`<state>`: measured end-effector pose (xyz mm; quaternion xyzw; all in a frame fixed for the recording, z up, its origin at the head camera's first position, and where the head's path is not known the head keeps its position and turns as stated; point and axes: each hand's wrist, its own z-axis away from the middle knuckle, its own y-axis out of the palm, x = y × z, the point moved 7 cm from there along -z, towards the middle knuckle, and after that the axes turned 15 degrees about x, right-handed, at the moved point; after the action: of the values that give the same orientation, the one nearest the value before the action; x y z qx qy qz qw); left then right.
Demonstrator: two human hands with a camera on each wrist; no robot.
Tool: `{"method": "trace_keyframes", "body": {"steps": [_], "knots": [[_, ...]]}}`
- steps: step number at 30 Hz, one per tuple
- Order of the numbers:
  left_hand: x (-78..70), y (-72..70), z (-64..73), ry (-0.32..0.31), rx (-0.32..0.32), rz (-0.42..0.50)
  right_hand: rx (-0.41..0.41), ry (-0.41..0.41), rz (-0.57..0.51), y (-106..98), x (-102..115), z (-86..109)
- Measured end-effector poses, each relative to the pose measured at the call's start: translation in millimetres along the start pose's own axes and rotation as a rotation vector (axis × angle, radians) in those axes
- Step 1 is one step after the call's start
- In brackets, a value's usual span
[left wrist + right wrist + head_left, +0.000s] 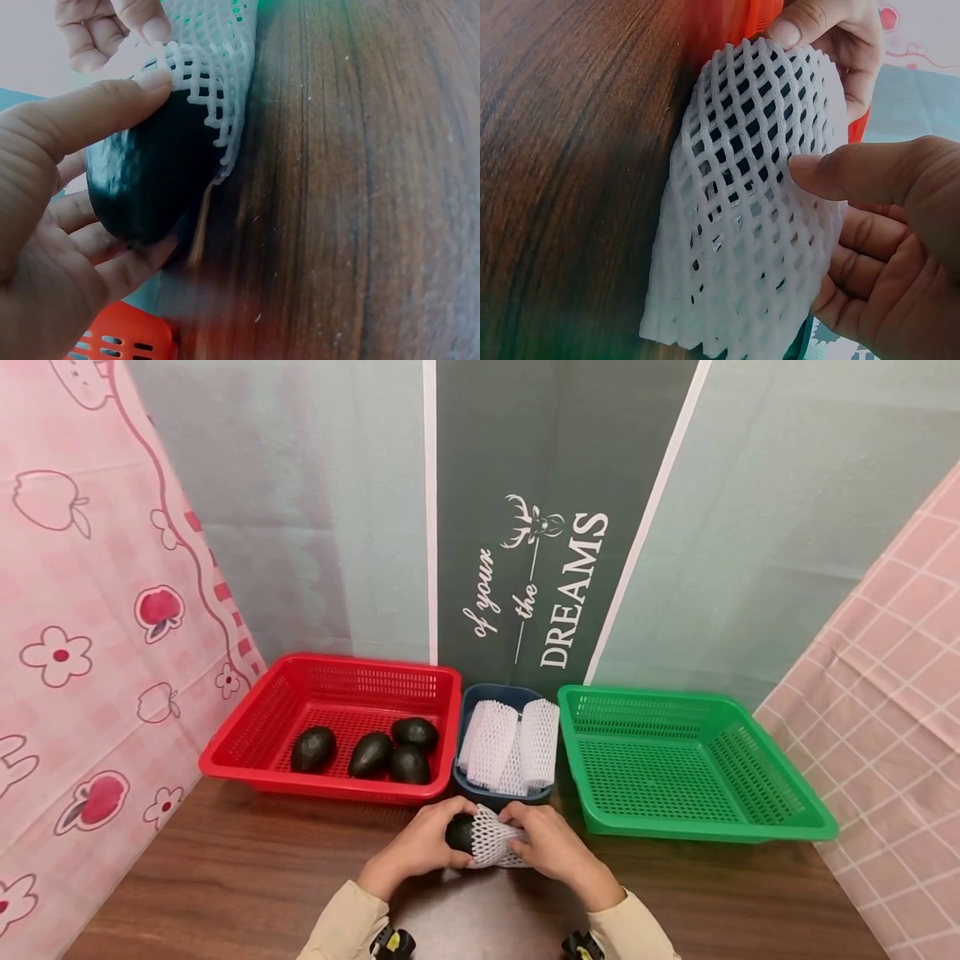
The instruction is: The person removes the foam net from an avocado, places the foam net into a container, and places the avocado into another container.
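Observation:
A dark avocado lies partly inside a white foam net sleeve, just above the table's middle. My left hand grips the avocado's bare end, with the thumb on the sleeve's edge in the left wrist view. My right hand holds the sleeve, thumb on the near side and fingers behind. The sleeve's far part hangs loose past the fruit. Behind the hands stands a blue bin holding several more white foam net sleeves.
At the left a red basket holds several avocados. To the right stands a green basket with nothing visible in it. Curtains close off the back and sides of the brown wooden table.

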<state>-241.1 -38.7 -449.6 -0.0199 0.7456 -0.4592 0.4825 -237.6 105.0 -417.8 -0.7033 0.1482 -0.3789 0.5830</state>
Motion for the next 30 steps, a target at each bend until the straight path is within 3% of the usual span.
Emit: {"method": "trace_keyframes", "body": {"steps": [14,22,30], "knots": [[-1.7,-11.4,15.6,-0.014,-0.034,-0.031,-0.037,0.020,0.003,-13,-5,10.4],[6.7,-18.4,32.4,-0.082,-0.062,-0.035,-0.061,0.056,0.002,-22,-14,23.2],[10.4,-22.6,40.0,-0.079,-0.075,-0.036,-0.059,0.071,-0.021,-22,-17,28.8]]}}
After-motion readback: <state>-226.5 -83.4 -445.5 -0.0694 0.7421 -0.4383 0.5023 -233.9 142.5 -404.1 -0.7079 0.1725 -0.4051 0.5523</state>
